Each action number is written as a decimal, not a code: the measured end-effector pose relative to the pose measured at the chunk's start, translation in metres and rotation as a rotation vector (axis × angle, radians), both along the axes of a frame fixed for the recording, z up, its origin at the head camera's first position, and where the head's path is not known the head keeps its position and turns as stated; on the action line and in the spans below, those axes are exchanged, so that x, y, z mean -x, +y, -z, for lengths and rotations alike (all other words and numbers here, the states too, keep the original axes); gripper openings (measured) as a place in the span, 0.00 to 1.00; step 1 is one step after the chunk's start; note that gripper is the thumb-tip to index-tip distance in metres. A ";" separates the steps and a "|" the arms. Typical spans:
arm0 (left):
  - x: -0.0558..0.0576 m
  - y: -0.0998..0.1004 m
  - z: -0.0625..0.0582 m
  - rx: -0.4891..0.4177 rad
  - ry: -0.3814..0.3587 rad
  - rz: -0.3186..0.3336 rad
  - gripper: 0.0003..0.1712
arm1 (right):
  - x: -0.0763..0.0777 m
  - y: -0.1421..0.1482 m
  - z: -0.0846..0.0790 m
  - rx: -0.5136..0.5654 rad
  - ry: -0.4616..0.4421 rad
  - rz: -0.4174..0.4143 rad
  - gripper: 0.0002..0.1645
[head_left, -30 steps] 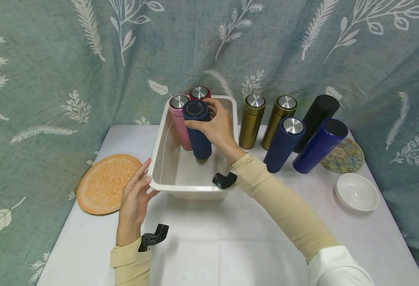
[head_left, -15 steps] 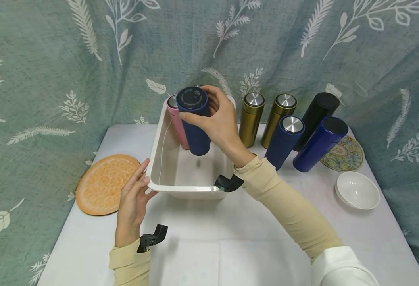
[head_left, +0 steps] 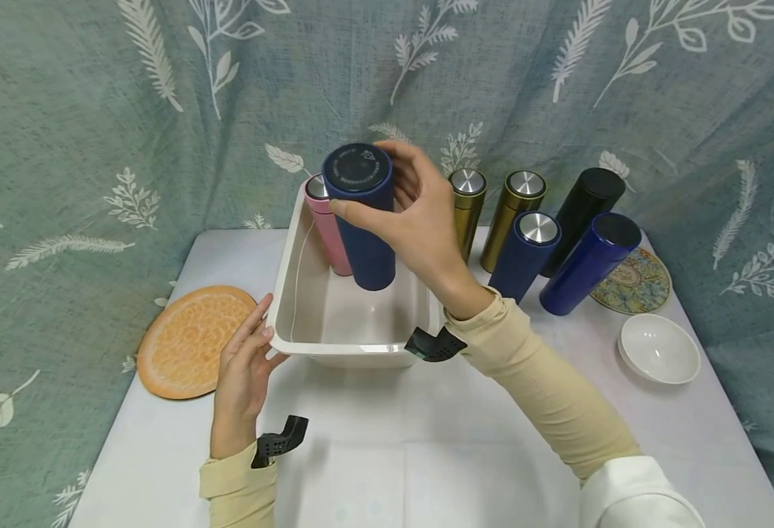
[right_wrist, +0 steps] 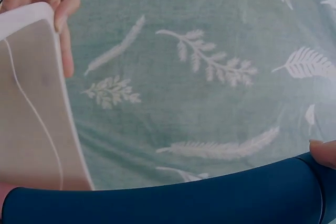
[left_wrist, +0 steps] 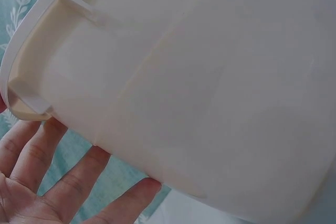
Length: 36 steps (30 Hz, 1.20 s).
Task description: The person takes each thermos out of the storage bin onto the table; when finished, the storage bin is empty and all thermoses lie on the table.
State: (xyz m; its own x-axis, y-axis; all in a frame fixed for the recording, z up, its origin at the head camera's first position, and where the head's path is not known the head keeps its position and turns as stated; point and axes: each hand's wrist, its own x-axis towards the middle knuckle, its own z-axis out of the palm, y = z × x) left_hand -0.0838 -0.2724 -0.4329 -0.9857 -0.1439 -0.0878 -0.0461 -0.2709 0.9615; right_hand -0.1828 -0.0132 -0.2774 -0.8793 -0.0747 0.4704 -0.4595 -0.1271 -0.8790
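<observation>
My right hand [head_left: 426, 220] grips a navy blue thermos bottle [head_left: 367, 249] near its upper end, holding it over the white plastic bin [head_left: 334, 348]. The bottle's upper face is black with printed marks. In the right wrist view the same navy bottle [right_wrist: 168, 205] spans the bottom edge. A pink bottle [head_left: 331, 235] stands inside the bin at the left. Fingers of my left hand [head_left: 242, 381] touch the bin's near left corner. Seen from the left wrist, those fingers lie extended, their tips against the bin's outer wall [left_wrist: 199, 93].
Right of the bin stand two gold bottles [head_left: 512, 220], a navy one with a steel lid [head_left: 525, 253], a black one [head_left: 591, 213] and a shiny blue one [head_left: 588, 264]. Beyond them lie a patterned mat [head_left: 634, 286] and a white bowl [head_left: 659, 350]. An orange round mat [head_left: 192, 345] lies left.
My right hand has raised the navy bottle up from the bin and closer to the head camera. The red bottle behind it is now hidden. My left hand stays at the bin's corner.
</observation>
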 end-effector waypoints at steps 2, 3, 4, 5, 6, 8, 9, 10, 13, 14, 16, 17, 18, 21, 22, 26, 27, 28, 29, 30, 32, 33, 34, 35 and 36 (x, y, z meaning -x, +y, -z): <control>0.000 0.000 0.000 -0.001 0.001 -0.002 0.30 | -0.003 0.003 -0.004 0.023 0.004 0.003 0.41; 0.000 0.000 0.000 -0.001 0.001 -0.001 0.30 | -0.004 0.005 -0.005 0.031 0.011 0.006 0.41; 0.000 0.000 0.000 0.000 0.002 -0.001 0.30 | -0.005 0.007 -0.007 0.040 0.014 0.009 0.40; 0.000 0.000 0.000 -0.001 0.004 -0.001 0.30 | -0.005 0.008 -0.009 0.050 0.019 0.011 0.40; 0.000 0.000 0.000 -0.001 0.005 -0.001 0.30 | -0.006 0.010 -0.011 0.057 0.025 0.017 0.40; 0.000 0.000 0.000 -0.002 0.007 -0.002 0.30 | -0.007 0.015 -0.014 0.069 0.038 0.031 0.39; 0.000 0.000 0.000 -0.003 0.008 -0.002 0.30 | -0.008 0.017 -0.015 0.078 0.047 0.035 0.38; 0.000 -0.001 0.001 -0.005 0.009 -0.002 0.30 | -0.008 0.019 -0.017 0.086 0.053 0.041 0.37; 0.000 -0.001 0.001 -0.011 0.011 -0.001 0.30 | -0.010 0.027 -0.021 0.113 0.051 0.059 0.37; 0.000 -0.001 0.001 -0.012 0.012 0.000 0.30 | -0.011 0.029 -0.022 0.118 0.051 0.065 0.37; 0.000 -0.001 0.001 -0.016 0.012 0.001 0.30 | -0.011 0.035 -0.024 0.134 0.043 0.073 0.36; 0.000 -0.001 0.001 -0.016 0.012 0.001 0.30 | -0.011 0.038 -0.024 0.138 0.039 0.077 0.36; 0.000 -0.001 0.001 -0.017 0.012 0.002 0.30 | -0.011 0.041 -0.024 0.141 0.038 0.081 0.36; 0.000 -0.001 0.001 -0.016 0.011 0.002 0.30 | -0.011 0.049 -0.024 0.153 0.030 0.096 0.36; 0.000 -0.001 0.001 -0.015 0.010 0.002 0.30 | -0.011 0.051 -0.024 0.153 0.030 0.105 0.36; 0.000 -0.001 0.001 -0.015 0.007 -0.001 0.30 | -0.012 0.060 -0.024 0.155 0.047 0.134 0.36; 0.000 -0.001 0.001 -0.015 0.007 -0.002 0.30 | -0.012 0.062 -0.025 0.161 0.051 0.137 0.36; 0.000 0.000 0.000 -0.014 0.007 -0.003 0.30 | -0.012 0.064 -0.025 0.165 0.054 0.141 0.36; 0.000 0.000 0.000 -0.014 0.007 -0.004 0.30 | -0.013 0.066 -0.026 0.168 0.057 0.145 0.37; 0.000 0.000 0.000 -0.013 0.008 -0.003 0.30 | -0.013 0.068 -0.027 0.175 0.057 0.148 0.37; 0.000 0.000 0.000 -0.012 0.009 -0.003 0.30 | -0.014 0.072 -0.028 0.192 0.050 0.153 0.38; 0.000 0.000 0.000 -0.011 0.009 -0.003 0.30 | -0.015 0.073 -0.028 0.193 0.052 0.159 0.38; 0.000 0.000 0.000 -0.010 0.009 -0.002 0.30 | -0.015 0.075 -0.027 0.197 0.052 0.164 0.38; 0.001 0.000 0.000 -0.008 0.010 -0.001 0.30 | -0.015 0.076 -0.027 0.198 0.055 0.169 0.38; 0.001 0.000 0.000 -0.007 0.010 0.001 0.30 | -0.015 0.078 -0.026 0.204 0.054 0.171 0.38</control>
